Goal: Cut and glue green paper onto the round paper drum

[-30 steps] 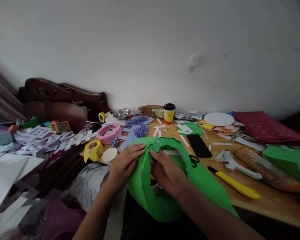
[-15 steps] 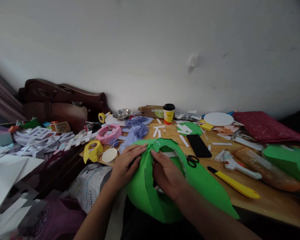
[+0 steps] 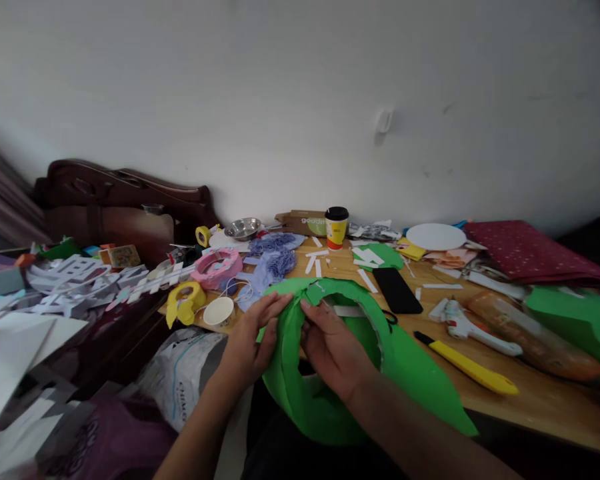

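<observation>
A green paper ring (image 3: pixel 293 357) with a wide round opening is held upright between my two hands, close to my lap. My left hand (image 3: pixel 250 340) presses on its outer left side, fingertips at the upper rim. With fingers inside the opening and the thumb at the same rim, my right hand (image 3: pixel 336 347) pinches the edge from the other side. A broad green sheet (image 3: pixel 427 383) extends to the right behind my right forearm. The scissors (image 3: pixel 391 320) lie mostly behind the ring, one black handle showing.
On the wooden table lie a black phone (image 3: pixel 397 291), a yellow utility knife (image 3: pixel 470 365), a white glue gun (image 3: pixel 480 333) and white paper strips (image 3: pixel 367 280). A lidded cup (image 3: pixel 337 230) stands by the wall. Pink (image 3: pixel 217 268) and yellow paper rings (image 3: pixel 186 301) sit left.
The green ring has turned slightly, its opening showing more toward me, and now covers more of the scissors. Both hands keep hold near the upper rim.
</observation>
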A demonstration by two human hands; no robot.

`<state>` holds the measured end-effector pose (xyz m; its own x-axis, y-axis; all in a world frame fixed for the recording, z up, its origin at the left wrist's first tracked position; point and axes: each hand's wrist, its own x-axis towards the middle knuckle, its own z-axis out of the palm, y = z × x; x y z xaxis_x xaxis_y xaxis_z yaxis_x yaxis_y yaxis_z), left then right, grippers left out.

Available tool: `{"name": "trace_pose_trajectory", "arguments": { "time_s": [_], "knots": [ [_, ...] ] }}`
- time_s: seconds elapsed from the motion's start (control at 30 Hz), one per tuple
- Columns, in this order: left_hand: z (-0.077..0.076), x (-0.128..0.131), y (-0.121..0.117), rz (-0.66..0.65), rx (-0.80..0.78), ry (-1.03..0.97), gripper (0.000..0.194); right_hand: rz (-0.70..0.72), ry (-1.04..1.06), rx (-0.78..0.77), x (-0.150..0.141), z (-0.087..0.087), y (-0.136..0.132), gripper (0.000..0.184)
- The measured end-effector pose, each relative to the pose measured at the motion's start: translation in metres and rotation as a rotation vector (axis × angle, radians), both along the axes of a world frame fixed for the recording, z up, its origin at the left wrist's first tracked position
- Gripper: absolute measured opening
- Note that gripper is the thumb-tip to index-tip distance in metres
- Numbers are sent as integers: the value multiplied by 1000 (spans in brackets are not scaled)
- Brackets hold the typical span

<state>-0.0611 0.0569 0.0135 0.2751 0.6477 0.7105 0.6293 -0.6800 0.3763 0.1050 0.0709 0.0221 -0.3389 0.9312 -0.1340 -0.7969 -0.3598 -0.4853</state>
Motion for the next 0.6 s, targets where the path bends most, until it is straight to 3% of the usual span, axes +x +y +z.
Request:
{"name": "trace_pose_trajectory", "arguments": {
  "time_s": [0.2, 0.33, 0.47, 0.6],
  "knots": [
    [-4, 3, -8, -32, -46, -110, 48, 8, 12, -1, -2, 1, 1, 25],
    [9, -2, -2, -31, -143, -217, 42, 53, -28, 17, -2, 2, -6, 31],
    [31, -9, 11, -84, -270, -58, 43, 90, -78, 49, -2, 2, -16, 34],
    [35, -13, 17, -145, -335, 59, 51, 51, -80, -20, -2, -4, -20, 35]
  ]
}}
